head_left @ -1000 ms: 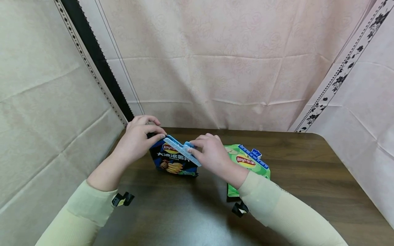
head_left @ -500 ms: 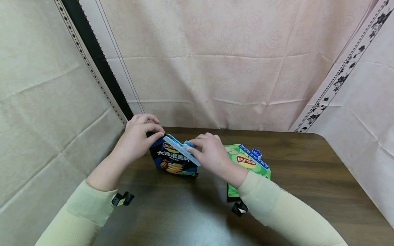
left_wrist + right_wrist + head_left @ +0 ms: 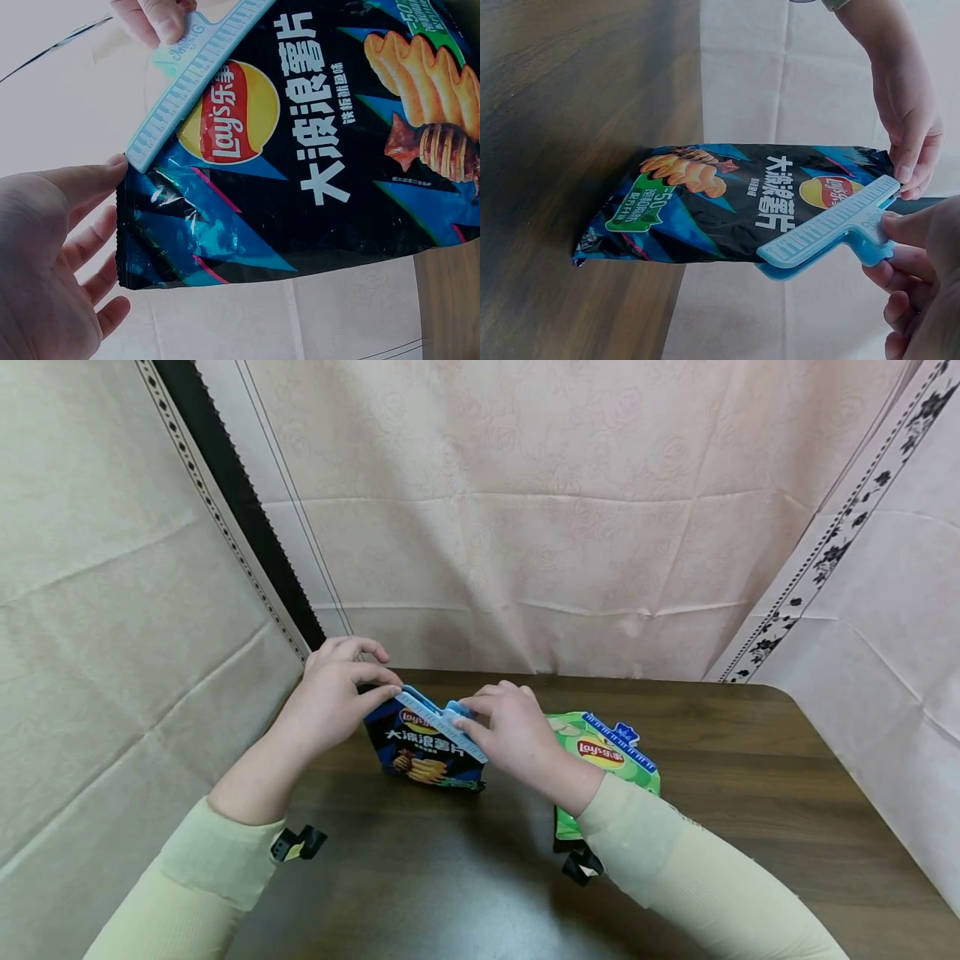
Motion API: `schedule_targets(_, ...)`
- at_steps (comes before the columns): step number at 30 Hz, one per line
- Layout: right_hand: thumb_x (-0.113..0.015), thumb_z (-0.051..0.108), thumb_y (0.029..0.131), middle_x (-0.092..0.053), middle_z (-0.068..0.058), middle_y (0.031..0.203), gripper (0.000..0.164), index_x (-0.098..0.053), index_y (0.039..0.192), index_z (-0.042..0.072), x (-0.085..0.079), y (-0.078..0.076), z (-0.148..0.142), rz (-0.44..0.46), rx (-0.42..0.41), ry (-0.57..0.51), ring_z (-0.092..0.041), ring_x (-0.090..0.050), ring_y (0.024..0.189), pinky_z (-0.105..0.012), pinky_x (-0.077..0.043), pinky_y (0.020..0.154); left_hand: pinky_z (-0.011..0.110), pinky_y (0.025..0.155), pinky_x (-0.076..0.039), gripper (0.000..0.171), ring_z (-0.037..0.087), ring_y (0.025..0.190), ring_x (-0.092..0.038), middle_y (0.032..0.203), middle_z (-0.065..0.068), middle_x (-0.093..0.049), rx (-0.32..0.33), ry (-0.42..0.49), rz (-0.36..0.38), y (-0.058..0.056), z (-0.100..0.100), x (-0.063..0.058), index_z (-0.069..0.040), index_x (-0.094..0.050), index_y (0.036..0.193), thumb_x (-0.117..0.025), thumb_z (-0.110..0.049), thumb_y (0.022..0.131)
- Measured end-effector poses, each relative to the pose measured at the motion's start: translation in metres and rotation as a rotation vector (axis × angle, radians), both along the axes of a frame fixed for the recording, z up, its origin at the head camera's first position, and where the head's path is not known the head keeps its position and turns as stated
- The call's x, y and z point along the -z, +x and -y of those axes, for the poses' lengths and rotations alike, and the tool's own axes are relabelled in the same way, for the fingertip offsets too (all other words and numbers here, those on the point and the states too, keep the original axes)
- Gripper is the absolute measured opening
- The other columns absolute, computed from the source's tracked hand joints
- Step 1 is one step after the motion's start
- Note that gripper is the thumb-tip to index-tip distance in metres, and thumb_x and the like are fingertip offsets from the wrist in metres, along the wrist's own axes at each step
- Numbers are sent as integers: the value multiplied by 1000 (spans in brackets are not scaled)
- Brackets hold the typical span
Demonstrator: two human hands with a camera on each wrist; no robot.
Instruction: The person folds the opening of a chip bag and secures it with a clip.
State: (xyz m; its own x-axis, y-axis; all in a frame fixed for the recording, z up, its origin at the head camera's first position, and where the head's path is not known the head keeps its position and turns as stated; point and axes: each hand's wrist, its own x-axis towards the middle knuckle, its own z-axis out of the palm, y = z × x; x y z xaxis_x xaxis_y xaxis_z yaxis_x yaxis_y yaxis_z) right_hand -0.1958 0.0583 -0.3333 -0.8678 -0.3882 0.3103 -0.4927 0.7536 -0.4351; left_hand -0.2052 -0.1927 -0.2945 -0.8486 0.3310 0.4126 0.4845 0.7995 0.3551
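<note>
A black-and-blue bag of potato chips [image 3: 420, 768] stands tilted on the table in the head view. A light-blue bag clip [image 3: 450, 724] lies slanted across its top, jaws over the bag's upper edge. With thumb and fingers my left hand [image 3: 337, 693] pinches the bag's top corner, right at the end of the clip [image 3: 195, 82]. My right hand [image 3: 517, 731] pinches the handle of the clip [image 3: 840, 225] between thumb and fingers. The right wrist view shows the clip's far end reaching past the edge of the chip bag [image 3: 727, 202].
To the right, partly behind my right forearm, a green chip bag [image 3: 600, 752] lies on the brown wooden table [image 3: 420, 877]; a dark-blue clip [image 3: 622, 739] is across its top. Pale curtains [image 3: 562, 527] hang behind the table and along both sides.
</note>
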Motion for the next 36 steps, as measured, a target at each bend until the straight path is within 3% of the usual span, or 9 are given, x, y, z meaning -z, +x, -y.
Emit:
schedule_targets(7,-71,38,92,-69,6,110,37,-72,123,18,-1,0,1,26,6,22,-12,-54,101,-34,-38,89,59,106,-19,7,32,126,-35,120,2,-56,-9,-4,27,1,1,-2,-21,-80,92,-73,-21,92)
schedule_targets(24,-68,40,94,-66,6,111,37,-70,123,18,2,-2,1,64,3,-8,-13,-54,106,-36,-38,96,58,105,-22,7,31,123,-39,118,3,-57,-5,-1,-14,-2,-1,1,-19,-77,92,-71,-22,93)
schedule_targets(31,-67,42,94,-65,8,106,36,-70,123,20,6,-3,-1,73,3,-32,-11,-53,99,-35,-38,93,58,106,-21,7,31,124,-39,119,4,-58,-6,6,-12,-2,-1,2,-19,-77,92,-71,-22,93)
schedule_targets(36,-69,43,92,-63,8,104,37,-69,122,21,12,-2,-5,113,21,-119,-15,-54,93,-34,-43,84,57,106,-21,8,31,126,-38,120,4,-57,-12,16,-2,-3,-1,3,-19,-77,93,-71,-23,94)
